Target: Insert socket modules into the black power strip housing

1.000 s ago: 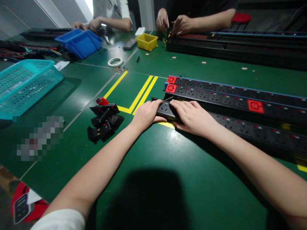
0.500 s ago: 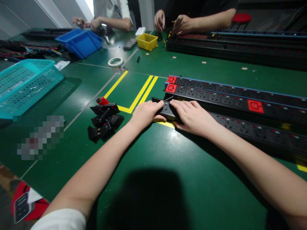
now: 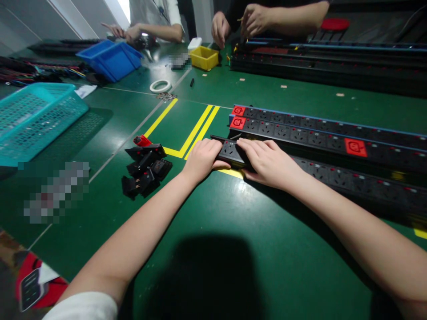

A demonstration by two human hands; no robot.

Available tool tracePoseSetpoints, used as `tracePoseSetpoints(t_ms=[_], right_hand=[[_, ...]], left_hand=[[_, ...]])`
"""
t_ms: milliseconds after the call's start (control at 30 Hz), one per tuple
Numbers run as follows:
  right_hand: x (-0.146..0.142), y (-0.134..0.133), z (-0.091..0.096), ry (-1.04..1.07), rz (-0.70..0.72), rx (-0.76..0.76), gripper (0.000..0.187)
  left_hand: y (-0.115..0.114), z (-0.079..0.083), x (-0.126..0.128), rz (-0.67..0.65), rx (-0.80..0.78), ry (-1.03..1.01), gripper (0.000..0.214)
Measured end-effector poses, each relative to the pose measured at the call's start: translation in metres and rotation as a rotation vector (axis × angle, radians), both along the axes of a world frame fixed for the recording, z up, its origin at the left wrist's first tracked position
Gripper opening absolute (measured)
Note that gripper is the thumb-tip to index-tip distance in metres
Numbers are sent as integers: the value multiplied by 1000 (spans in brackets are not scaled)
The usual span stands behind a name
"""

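My left hand (image 3: 201,159) is wrapped round the near left end of a long black power strip (image 3: 336,178) that lies on the green table (image 3: 207,213). My right hand (image 3: 267,162) rests on the same strip just to the right, fingers curled over its top. Two more black strips with red sockets (image 3: 300,129) lie side by side just behind it. A heap of small black switch parts (image 3: 145,169), one red, sits to the left of my left hand.
A teal mesh basket (image 3: 33,118) stands at the left, a blue bin (image 3: 111,58) and a yellow box (image 3: 204,58) at the back. A tape roll (image 3: 160,85) lies mid-table. Two other people's hands (image 3: 240,22) work at more strips (image 3: 327,62) across the table.
My hands stay on the strip's end, which lifted slightly and settled back. The hands of the person across the table have risen from their strip.
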State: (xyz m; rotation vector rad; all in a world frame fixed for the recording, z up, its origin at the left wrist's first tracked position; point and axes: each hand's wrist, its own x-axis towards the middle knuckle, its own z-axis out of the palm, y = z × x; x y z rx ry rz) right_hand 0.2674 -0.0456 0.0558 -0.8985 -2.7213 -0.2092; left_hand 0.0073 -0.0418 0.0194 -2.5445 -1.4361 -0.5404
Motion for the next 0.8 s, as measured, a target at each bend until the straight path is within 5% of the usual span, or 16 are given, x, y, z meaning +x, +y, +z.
tracePoseSetpoints(t_ms=[233,567,667,800], right_hand=[[2,1,-2,15,20,-15,68],[6,3,0,8,142,-84,81],[7,3,2,-30,197,-97,84],[7,3,4,-64,218,-107,82]], left_hand=[[-2,-4,-4,-85,38,4,61],[-2,0,-1,-40,-23,84,57],[-1,1,-2,-61,-108,-87,58],[4,-4,-8,-132,-244,-664,59]])
